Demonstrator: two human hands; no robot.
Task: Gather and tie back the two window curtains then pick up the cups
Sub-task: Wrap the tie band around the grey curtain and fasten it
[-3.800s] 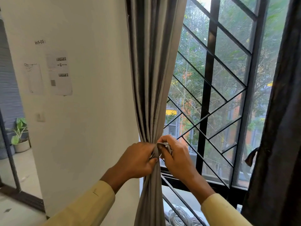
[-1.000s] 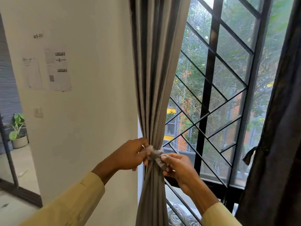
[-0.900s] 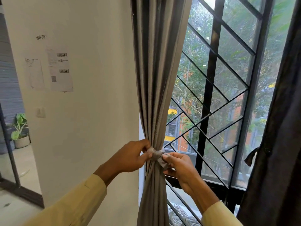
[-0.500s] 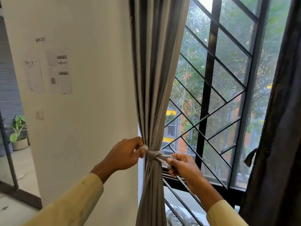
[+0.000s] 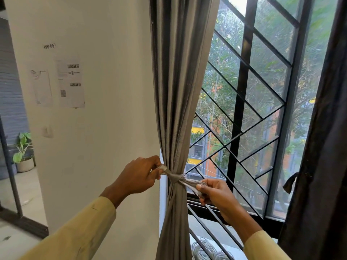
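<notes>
The grey left curtain [image 5: 178, 91] hangs gathered into a narrow bunch at the window's left side. A grey fabric tie-back [image 5: 175, 177] is knotted around it at waist height. My left hand [image 5: 139, 176] pinches the tie's left end beside the wall. My right hand [image 5: 212, 190] grips the tie's right end, drawn out toward the window. Both ends are taut, pulled apart. The dark right curtain [image 5: 323, 147] hangs at the far right with its own tie [image 5: 290, 182] dangling. No cups are in view.
A black metal window grille [image 5: 242, 102] stands behind the curtains. The white wall [image 5: 105, 128] on the left carries posted papers [image 5: 70, 82]. A potted plant [image 5: 23, 152] sits on the floor at far left. Coiled cable [image 5: 204, 248] lies below the sill.
The tie has been knotted around the left curtain. My hands have moved apart, left toward the wall and right toward the window, and the knot has drawn tight.
</notes>
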